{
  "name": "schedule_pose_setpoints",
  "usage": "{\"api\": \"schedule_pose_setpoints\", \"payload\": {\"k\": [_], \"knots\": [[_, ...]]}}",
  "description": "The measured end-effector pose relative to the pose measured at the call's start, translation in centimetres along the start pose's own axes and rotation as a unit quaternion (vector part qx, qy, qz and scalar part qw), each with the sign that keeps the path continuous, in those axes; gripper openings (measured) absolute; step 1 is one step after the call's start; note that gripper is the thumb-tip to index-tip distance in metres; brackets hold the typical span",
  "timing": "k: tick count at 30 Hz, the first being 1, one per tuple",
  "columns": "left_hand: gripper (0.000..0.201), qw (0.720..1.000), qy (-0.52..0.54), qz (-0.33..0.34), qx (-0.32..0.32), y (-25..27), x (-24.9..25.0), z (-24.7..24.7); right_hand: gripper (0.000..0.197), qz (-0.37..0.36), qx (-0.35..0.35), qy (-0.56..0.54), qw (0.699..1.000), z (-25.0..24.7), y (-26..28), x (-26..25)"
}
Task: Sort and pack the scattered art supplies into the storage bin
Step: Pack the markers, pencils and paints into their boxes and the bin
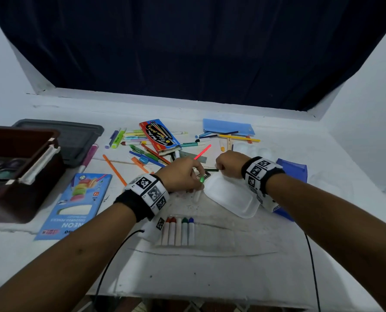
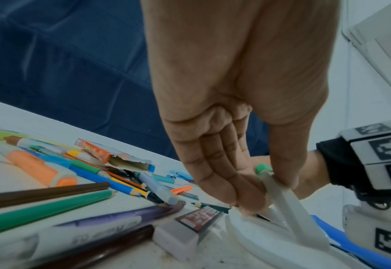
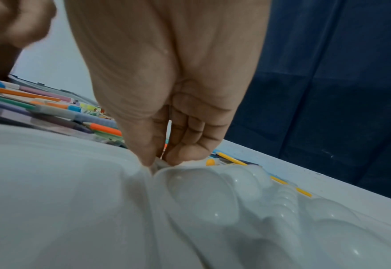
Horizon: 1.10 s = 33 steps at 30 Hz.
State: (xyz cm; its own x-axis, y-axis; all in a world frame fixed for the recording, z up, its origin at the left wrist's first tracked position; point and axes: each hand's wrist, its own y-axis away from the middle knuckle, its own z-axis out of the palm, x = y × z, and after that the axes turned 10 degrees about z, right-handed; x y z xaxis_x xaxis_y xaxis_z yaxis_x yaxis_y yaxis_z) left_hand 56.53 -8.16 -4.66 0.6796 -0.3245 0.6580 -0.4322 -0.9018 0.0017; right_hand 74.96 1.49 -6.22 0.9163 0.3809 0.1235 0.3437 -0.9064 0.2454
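My left hand (image 1: 197,177) grips a white marker with a green cap (image 1: 201,179) beside the near-left corner of a white tray (image 1: 232,197). The left wrist view shows the left hand (image 2: 256,198) curled round that marker (image 2: 284,202), whose lower end rests on the tray (image 2: 254,234). At the tray's far edge, my right hand (image 1: 219,168) is bunched with fingers curled. In the right wrist view its thumb and fingers (image 3: 160,160) pinch the pale rim where the tray (image 3: 63,191) meets a welled white palette (image 3: 213,193). The brown storage bin (image 1: 30,194) stands at the far left.
A dark grey lid (image 1: 79,136) lies behind the bin. Several loose pens and pencils (image 1: 147,154), a red brush box (image 1: 160,136) and a blue pouch (image 1: 228,127) lie beyond my hands. Near me are a row of white markers (image 1: 178,231) and a blue pencil box (image 1: 75,206).
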Motion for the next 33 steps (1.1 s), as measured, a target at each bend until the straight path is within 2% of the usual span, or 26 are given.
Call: {"api": "schedule_pose_setpoints", "payload": {"k": [4,8,10,13,17,22,26,30,33], "knots": [[0.020,1.000,-0.006,0.012,-0.006,1.4,0.6,0.3,0.019,-0.013,0.021,-0.047,0.999,0.3,0.4,0.5],[0.029,1.000,-0.023,0.019,-0.004,2.5,1.3,0.6,0.017,-0.022,0.053,-0.091,0.994,0.6,1.1,0.9],[0.029,1.000,-0.021,0.005,-0.002,2.9,1.7,0.8,0.012,-0.022,0.065,-0.108,0.992,0.7,1.4,1.0],[0.022,0.999,-0.002,-0.033,-0.008,3.5,1.8,1.3,0.023,-0.025,0.101,-0.155,0.982,0.0,2.5,1.0],[0.010,0.995,-0.028,-0.083,-0.042,4.2,2.0,2.0,0.022,-0.016,0.183,-0.284,0.941,-1.4,6.1,0.6],[0.013,0.993,-0.045,-0.084,-0.062,5.4,3.1,2.8,0.019,-0.002,0.258,-0.405,0.877,-0.5,12.8,-0.8],[0.015,0.993,-0.029,-0.085,-0.071,5.6,4.1,3.6,0.016,-0.001,0.240,-0.442,0.864,1.9,16.2,-2.5],[0.010,0.990,-0.104,-0.055,-0.080,5.4,4.1,4.4,0.015,0.018,0.227,-0.466,0.855,4.0,17.8,-3.5],[0.019,0.984,-0.152,-0.042,-0.080,5.3,4.1,5.2,0.015,0.040,0.226,-0.500,0.835,5.0,18.8,-3.8]]}}
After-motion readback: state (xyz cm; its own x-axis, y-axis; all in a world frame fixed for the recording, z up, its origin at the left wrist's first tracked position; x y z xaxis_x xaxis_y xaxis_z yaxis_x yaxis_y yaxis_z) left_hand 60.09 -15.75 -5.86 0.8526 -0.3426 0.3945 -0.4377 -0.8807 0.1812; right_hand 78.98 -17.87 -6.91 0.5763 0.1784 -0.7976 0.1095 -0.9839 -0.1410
